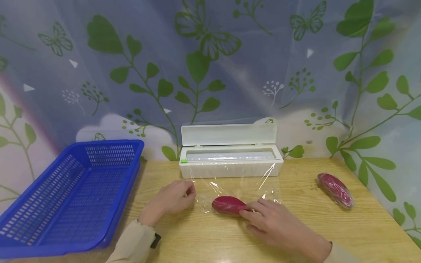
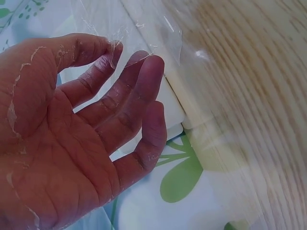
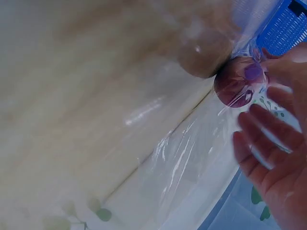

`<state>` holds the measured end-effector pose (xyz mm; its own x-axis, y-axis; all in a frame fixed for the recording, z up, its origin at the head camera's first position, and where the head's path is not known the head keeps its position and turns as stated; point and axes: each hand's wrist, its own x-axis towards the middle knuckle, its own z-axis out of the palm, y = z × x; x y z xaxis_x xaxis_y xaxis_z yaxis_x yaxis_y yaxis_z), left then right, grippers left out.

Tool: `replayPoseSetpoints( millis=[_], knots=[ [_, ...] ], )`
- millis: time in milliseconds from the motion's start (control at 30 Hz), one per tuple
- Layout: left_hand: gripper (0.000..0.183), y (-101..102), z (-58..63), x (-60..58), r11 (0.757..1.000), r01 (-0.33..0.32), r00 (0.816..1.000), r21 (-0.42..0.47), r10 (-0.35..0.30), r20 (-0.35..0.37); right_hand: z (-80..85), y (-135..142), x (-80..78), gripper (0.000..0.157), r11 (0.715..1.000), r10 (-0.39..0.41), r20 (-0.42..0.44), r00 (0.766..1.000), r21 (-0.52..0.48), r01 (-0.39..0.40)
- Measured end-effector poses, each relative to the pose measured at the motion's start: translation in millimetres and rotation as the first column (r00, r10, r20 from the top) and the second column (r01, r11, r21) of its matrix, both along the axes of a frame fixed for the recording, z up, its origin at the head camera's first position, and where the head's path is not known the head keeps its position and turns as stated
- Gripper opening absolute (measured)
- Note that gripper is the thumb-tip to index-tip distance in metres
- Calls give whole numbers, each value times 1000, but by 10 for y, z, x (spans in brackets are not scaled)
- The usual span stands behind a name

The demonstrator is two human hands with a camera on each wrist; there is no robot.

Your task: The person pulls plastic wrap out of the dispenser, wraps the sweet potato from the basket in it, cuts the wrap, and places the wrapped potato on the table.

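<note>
A smooth magenta oblong vegetable lies on a sheet of clear cling film drawn out from a white dispenser box. To its left, my left hand pinches the film's edge between thumb and forefinger. In the left wrist view, the other fingers of the left hand are loosely bent. My right hand touches the vegetable's right end with fairly straight fingertips. From the right wrist, film shows over the vegetable's round end, beside the spread fingers of the right hand.
A second magenta vegetable, wrapped in film, lies at the right of the wooden table. On the left stands a large blue plastic basket. The dispenser's raised lid leans near the patterned cloth behind.
</note>
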<state>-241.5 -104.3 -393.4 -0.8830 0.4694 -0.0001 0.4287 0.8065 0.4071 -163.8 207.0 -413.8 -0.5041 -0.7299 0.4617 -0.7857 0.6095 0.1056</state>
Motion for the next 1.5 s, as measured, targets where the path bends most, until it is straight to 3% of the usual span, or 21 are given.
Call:
replayPoseSetpoints(
  millis=[167,300,533,667,733,833,900,1100,1233,1333,1500],
  knots=[
    [14,-9,5,4,1000,0,1000,19,0,6,25,-34,-70,43,985,-147,85,985,104,138],
    [13,-26,-2,-16,1000,-6,1000,25,5,18,51,-67,-160,46,974,-210,119,970,116,196],
    [9,-42,62,-48,999,-13,1000,33,14,-22,85,-202,-307,51,946,-317,146,937,116,302],
    [8,-53,127,-47,998,-16,999,56,18,-27,98,-284,-391,39,932,-362,243,900,82,353],
    [8,-59,153,-46,998,-11,1000,63,13,-28,108,-297,-421,36,924,-374,336,864,60,377],
    [8,-72,189,-42,998,0,999,65,3,-45,125,-288,-452,41,922,-358,448,819,34,385],
    [8,-88,200,-38,998,7,998,62,-3,-57,135,-270,-457,43,928,-339,483,808,27,373],
    [6,-24,295,100,997,22,987,79,-10,-158,152,-216,-457,40,953,-284,485,827,50,298],
    [5,205,359,256,982,148,965,114,-119,-233,181,-190,-507,38,967,-239,521,820,46,252],
    [16,407,323,331,965,247,949,86,-223,-221,213,-175,-574,35,977,-193,563,804,34,210],
    [30,631,176,306,954,299,925,-31,-298,-237,229,-148,-690,34,985,-153,642,752,35,170]
  ],
)
